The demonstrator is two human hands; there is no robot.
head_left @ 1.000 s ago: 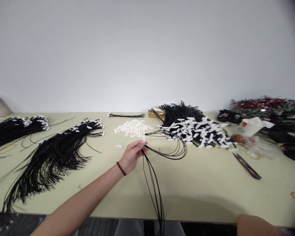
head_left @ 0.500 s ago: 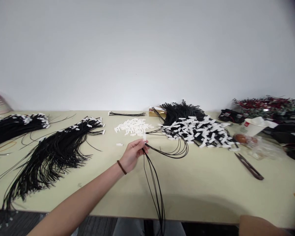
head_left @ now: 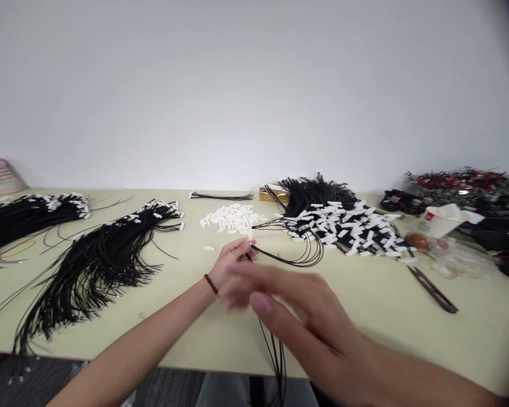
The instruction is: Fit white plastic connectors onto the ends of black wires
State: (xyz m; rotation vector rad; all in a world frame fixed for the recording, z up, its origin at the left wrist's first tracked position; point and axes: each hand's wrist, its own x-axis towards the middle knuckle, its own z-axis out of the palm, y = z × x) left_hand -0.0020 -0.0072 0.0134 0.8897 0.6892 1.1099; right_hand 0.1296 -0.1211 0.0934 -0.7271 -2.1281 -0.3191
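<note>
My left hand (head_left: 236,254) pinches a white connector (head_left: 250,240) above the middle of the table. Black wires (head_left: 286,260) loop from it to the right, and others hang down past the table's front edge. Nearer the camera, my right hand (head_left: 296,316) is blurred, its thumb apart from the other fingers, with nothing visible in it. It covers part of the hanging wires. Just beyond my left hand lies a pile of loose white connectors (head_left: 231,217).
Wire bundles with white ends (head_left: 105,260) spread over the left side. Behind right is a heap of connectors on wires (head_left: 351,226). Farther right are snips (head_left: 433,289), a paper cup (head_left: 438,221) and a clear plastic bag (head_left: 461,259).
My right hand has come in from the lower right, over the hanging wires. My left hand still holds the connector in nearly the same place.
</note>
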